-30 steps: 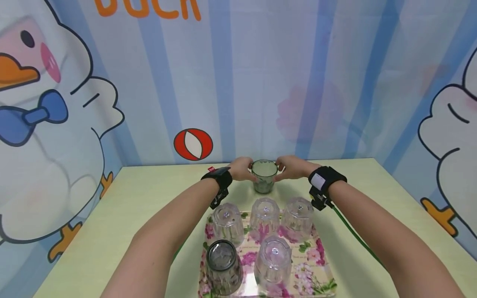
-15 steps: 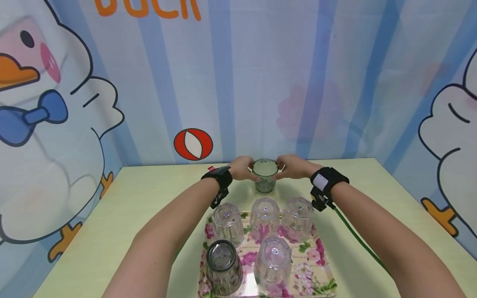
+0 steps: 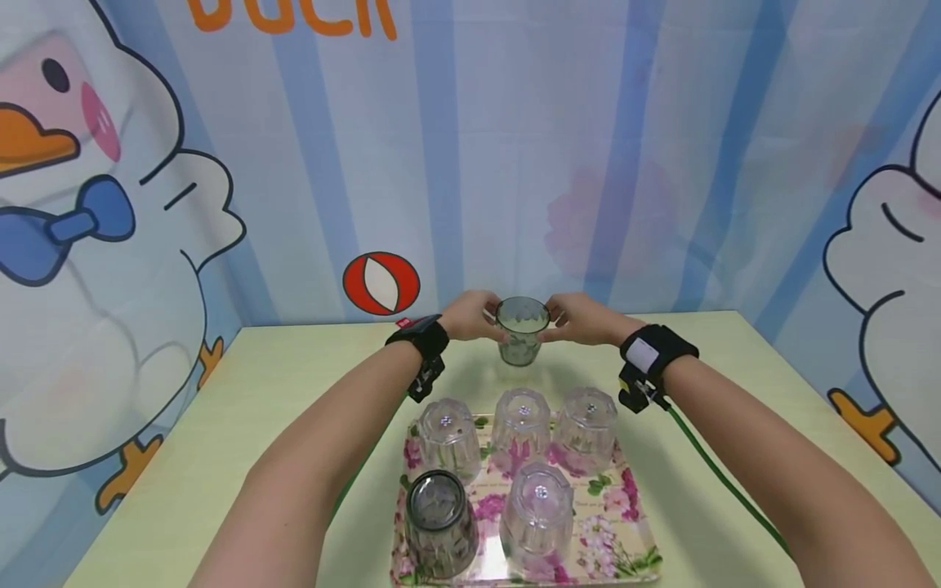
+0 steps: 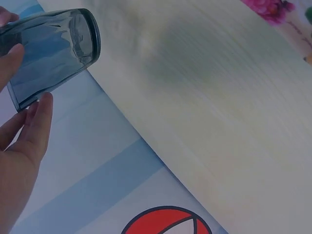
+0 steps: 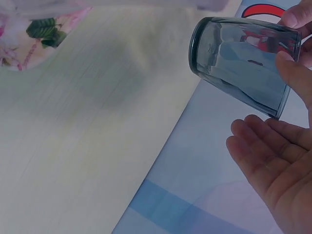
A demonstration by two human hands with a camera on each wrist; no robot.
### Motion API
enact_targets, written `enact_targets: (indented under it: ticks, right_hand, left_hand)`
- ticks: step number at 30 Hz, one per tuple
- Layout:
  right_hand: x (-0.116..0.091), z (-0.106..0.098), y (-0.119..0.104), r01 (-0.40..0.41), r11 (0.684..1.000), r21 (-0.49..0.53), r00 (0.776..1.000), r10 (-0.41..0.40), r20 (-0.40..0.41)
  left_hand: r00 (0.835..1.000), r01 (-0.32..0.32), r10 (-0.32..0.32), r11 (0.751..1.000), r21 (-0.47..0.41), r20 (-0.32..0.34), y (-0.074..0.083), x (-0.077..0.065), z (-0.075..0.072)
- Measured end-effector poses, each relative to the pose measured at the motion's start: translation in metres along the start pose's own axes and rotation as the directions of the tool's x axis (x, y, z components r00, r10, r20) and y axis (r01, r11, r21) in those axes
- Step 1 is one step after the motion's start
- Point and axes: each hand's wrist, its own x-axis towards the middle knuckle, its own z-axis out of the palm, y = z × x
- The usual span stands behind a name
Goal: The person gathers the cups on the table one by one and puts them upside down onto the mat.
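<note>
Between my two hands, near the table's back edge, a smoky green-grey drinking glass [image 3: 520, 347] is held mouth up. It hangs above the tabletop, its thick base [image 5: 196, 46] facing down in the right wrist view. My left hand [image 3: 470, 316] grips it near the rim from the left; thumb and fingertips lie at the glass [image 4: 53, 46] in the left wrist view. From the other side my right hand [image 3: 584, 318] holds it, thumb on the wall. The fingers [image 5: 258, 146] of that hand stretch out beside the rim, slightly apart from it.
A floral tray [image 3: 599, 523] lies in front on the pale table [image 3: 294, 384]. Upside-down on it stand several clear glasses [image 3: 540, 510] and one dark glass [image 3: 439, 523]. A printed cloth [image 3: 500, 163] rises behind the table. A green cable [image 3: 724, 482] runs along the right forearm.
Both hands have raised the smoky glass from the tabletop, moving it slightly up and away from the tray. The glasses on the tray have stayed put.
</note>
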Motion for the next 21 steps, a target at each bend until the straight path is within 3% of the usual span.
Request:
enact_targets:
  ticks: [21]
  right_hand:
    - [-0.013, -0.01, -0.008, 0.113, 0.992, 0.065, 0.984, -0.102, -0.143]
  left_hand:
    - [0.996, -0.079, 0.067, 0.979, -0.19, -0.065, -0.006, -0.008, -0.014]
